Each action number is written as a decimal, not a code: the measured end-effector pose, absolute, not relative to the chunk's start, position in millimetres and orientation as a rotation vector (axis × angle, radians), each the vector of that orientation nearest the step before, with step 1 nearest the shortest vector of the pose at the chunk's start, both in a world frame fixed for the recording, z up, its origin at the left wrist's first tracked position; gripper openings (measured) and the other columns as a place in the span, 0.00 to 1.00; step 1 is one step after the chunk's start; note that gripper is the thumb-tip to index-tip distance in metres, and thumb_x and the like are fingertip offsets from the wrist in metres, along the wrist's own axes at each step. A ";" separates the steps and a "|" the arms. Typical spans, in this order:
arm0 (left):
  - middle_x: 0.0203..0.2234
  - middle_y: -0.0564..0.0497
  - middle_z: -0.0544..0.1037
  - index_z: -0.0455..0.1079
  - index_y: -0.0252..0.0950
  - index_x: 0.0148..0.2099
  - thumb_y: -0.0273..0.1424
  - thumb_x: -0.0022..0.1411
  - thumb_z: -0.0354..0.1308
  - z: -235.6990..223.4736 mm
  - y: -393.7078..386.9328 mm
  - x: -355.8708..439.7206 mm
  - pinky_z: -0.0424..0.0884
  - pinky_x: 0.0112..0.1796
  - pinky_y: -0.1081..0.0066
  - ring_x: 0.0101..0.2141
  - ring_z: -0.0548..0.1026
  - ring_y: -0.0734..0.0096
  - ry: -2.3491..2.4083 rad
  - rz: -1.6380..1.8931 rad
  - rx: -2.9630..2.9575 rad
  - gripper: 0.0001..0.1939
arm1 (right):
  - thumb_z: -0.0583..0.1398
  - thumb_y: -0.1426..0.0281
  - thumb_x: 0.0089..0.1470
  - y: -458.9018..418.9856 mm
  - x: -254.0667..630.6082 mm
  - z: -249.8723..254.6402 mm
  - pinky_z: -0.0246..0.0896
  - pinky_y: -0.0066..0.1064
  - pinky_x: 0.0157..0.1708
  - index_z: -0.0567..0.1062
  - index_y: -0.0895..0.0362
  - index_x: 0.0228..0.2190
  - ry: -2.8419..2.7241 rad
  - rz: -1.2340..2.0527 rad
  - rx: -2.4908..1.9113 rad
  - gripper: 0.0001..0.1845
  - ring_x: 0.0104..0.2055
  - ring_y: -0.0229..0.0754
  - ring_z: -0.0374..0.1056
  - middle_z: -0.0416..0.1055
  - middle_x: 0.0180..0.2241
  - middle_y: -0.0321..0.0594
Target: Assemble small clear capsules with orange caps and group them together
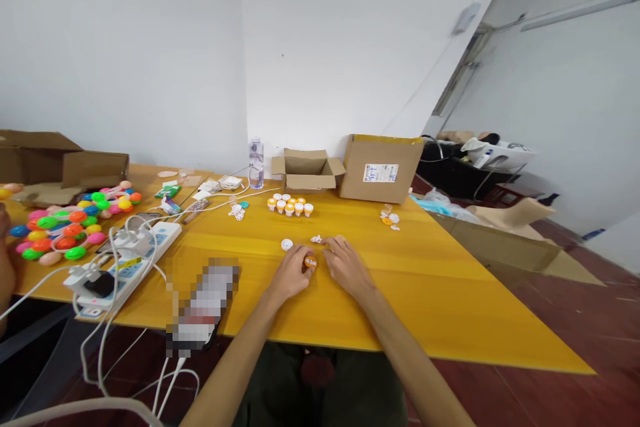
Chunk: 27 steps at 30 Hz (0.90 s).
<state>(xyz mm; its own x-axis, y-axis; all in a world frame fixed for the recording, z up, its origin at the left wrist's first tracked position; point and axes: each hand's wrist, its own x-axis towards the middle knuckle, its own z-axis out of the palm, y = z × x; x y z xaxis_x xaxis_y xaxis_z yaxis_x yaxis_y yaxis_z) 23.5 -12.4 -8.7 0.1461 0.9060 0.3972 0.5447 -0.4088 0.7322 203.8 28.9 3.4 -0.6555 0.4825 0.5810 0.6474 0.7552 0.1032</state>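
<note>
My left hand [291,273] is closed around a small orange-rimmed round plastic part [311,261], its white inside facing up. My right hand [349,267] lies palm down to the right of it, fingers stretched apart. Just beyond its fingertips sits a small white plastic piece [317,239]; whether they touch it I cannot tell. A white toothed disc [287,244] lies on the table past my left hand. Farther back stand several white-and-orange capped assemblies [289,207] in a cluster.
White and orange parts [391,219] lie at right, with white pieces [237,212] at left. A small open box [309,170], large carton [381,170] and water bottle [256,163] line the wall. At left are a power strip [160,240], phone [207,303], colourful balls [75,230] and another person's arm [6,260].
</note>
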 end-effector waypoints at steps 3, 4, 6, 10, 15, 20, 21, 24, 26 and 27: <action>0.40 0.49 0.75 0.70 0.40 0.42 0.22 0.55 0.56 -10.8 -11.2 23.5 0.70 0.48 0.62 0.45 0.72 0.62 1.385 1.180 2.001 0.13 | 0.54 0.79 0.59 29.3 204.9 2.4 0.66 0.44 0.46 0.77 0.52 0.33 -2.370 -0.283 -0.866 0.14 0.46 0.49 0.67 0.73 0.43 0.45; 0.39 0.49 0.75 0.69 0.40 0.42 0.22 0.55 0.57 -11.1 -11.1 23.6 0.70 0.48 0.62 0.45 0.72 0.62 1.388 1.181 1.997 0.13 | 0.54 0.78 0.59 29.6 205.1 2.2 0.66 0.44 0.46 0.77 0.52 0.33 -2.352 -0.236 -0.874 0.14 0.45 0.49 0.67 0.73 0.43 0.45; 0.39 0.49 0.75 0.69 0.39 0.42 0.21 0.54 0.57 -10.7 -11.4 23.9 0.69 0.48 0.62 0.44 0.72 0.62 1.389 1.183 1.994 0.13 | 0.54 0.76 0.60 29.8 204.9 2.4 0.66 0.45 0.46 0.78 0.51 0.34 -2.324 -0.137 -0.873 0.13 0.45 0.49 0.68 0.73 0.44 0.45; 0.38 0.49 0.74 0.69 0.39 0.42 0.21 0.55 0.56 -7.8 -13.9 24.3 0.69 0.46 0.63 0.43 0.72 0.62 1.378 1.198 1.996 0.12 | 0.55 0.73 0.60 27.0 202.3 5.2 0.65 0.46 0.49 0.78 0.50 0.35 -2.332 0.054 -0.807 0.11 0.48 0.49 0.68 0.73 0.45 0.44; 0.36 0.49 0.74 0.69 0.39 0.39 0.22 0.56 0.58 -6.2 -16.1 25.0 0.69 0.44 0.64 0.41 0.72 0.63 1.359 1.207 1.994 0.09 | 0.55 0.73 0.61 22.7 199.2 7.6 0.65 0.46 0.49 0.79 0.50 0.35 -2.388 0.188 -0.733 0.12 0.48 0.48 0.69 0.73 0.46 0.44; 0.39 0.48 0.74 0.68 0.39 0.42 0.20 0.55 0.57 -8.9 -15.8 26.2 0.68 0.47 0.63 0.43 0.71 0.62 1.362 1.182 1.995 0.13 | 0.56 0.73 0.59 27.5 200.3 6.6 0.65 0.46 0.49 0.79 0.50 0.33 -2.400 0.276 -0.746 0.12 0.49 0.49 0.69 0.73 0.46 0.44; 0.39 0.48 0.74 0.68 0.39 0.43 0.20 0.55 0.57 -9.3 -15.8 26.5 0.68 0.48 0.63 0.44 0.71 0.62 1.360 1.181 1.996 0.13 | 0.56 0.73 0.59 29.2 200.6 6.0 0.65 0.46 0.49 0.79 0.50 0.33 -2.398 0.295 -0.750 0.11 0.49 0.48 0.69 0.73 0.46 0.43; 0.40 0.48 0.74 0.68 0.39 0.43 0.21 0.56 0.56 -9.9 -16.4 27.0 0.68 0.48 0.62 0.45 0.71 0.61 1.359 1.173 2.002 0.13 | 0.57 0.73 0.58 34.0 200.9 3.7 0.66 0.45 0.49 0.78 0.51 0.32 -2.393 0.338 -0.751 0.10 0.50 0.48 0.70 0.73 0.46 0.43; 0.40 0.48 0.74 0.68 0.39 0.43 0.21 0.57 0.56 -9.7 -17.1 27.2 0.68 0.48 0.62 0.45 0.71 0.61 1.359 1.171 2.003 0.13 | 0.57 0.73 0.58 36.0 200.9 2.3 0.66 0.45 0.49 0.78 0.51 0.31 -2.385 0.351 -0.750 0.09 0.50 0.48 0.69 0.73 0.46 0.44; 0.40 0.48 0.74 0.68 0.39 0.43 0.21 0.57 0.56 -9.6 -17.4 27.3 0.68 0.48 0.62 0.45 0.71 0.61 1.359 1.172 2.003 0.13 | 0.57 0.73 0.58 36.6 200.9 1.7 0.66 0.45 0.50 0.78 0.51 0.31 -2.381 0.356 -0.750 0.09 0.50 0.48 0.69 0.73 0.46 0.44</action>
<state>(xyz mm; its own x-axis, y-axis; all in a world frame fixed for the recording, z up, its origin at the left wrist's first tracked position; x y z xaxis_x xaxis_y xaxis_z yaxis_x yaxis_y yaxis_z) 27.3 -17.4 -9.6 0.1546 0.9054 0.3953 0.5242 -0.4144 0.7440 200.9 36.6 1.7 -0.6534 0.5914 0.4725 0.4274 0.8034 -0.4146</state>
